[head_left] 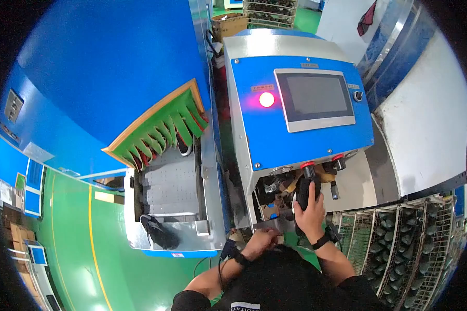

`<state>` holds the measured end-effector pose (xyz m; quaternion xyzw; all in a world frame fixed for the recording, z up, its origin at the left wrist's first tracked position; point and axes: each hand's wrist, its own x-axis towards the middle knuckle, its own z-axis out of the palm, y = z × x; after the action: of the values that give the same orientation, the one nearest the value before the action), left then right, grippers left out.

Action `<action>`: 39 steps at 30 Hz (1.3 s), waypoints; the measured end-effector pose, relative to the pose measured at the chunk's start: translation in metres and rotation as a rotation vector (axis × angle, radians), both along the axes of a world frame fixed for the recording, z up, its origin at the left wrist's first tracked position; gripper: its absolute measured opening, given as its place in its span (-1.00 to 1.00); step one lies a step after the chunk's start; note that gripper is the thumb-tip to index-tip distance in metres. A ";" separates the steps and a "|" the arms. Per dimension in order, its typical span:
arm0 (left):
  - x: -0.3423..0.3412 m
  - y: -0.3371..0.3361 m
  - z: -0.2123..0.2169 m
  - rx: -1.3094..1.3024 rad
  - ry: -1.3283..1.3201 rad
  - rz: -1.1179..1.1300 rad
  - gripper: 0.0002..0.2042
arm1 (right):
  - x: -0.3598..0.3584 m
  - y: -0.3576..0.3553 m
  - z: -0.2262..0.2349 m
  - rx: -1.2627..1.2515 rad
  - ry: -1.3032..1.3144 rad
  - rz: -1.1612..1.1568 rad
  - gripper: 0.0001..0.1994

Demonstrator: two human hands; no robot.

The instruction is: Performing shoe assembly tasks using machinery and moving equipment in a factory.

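Note:
Under the front of a blue machine with a screen, my right hand (310, 217) grips a black shoe (307, 194) with a pale sole edge. Its index finger lies stretched along the shoe's upper. Lower and to the left, my left hand (262, 242) is closed in front of my body, beside the machine's open lower bay. A small pale bit shows at its fingertips, but what it is cannot be made out. On the metal end of the conveyor at left sits another dark shoe (161, 233), away from both hands.
The machine's control panel (254, 129) carries a lit red lamp (266, 99) and a dark screen (316, 96). Left of it, a conveyor (171, 186) runs under a green strip curtain (166, 132), where another shoe (184, 146) shows. A wire rack (399, 249) of dark shoe-shaped pieces stands at right.

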<state>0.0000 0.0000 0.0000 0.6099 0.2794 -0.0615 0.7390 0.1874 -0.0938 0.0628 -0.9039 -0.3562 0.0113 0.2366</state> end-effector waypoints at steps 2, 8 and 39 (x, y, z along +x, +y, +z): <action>0.004 0.014 0.018 -0.124 0.123 -0.022 -0.65 | -0.013 0.007 -0.012 0.106 -0.063 -0.009 -0.10; 0.014 -0.010 0.061 -0.574 0.064 -0.039 -0.48 | -0.059 -0.104 0.003 0.059 -0.005 0.001 -0.07; 0.064 -0.167 0.062 0.124 0.027 -0.432 -0.56 | -0.147 -0.578 0.037 2.354 0.515 -1.147 -0.59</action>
<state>0.0638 -0.1671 0.0622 0.6990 0.1554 -0.2092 0.6659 0.0404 -0.6720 0.0995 -0.1555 0.3288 -0.2322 0.9021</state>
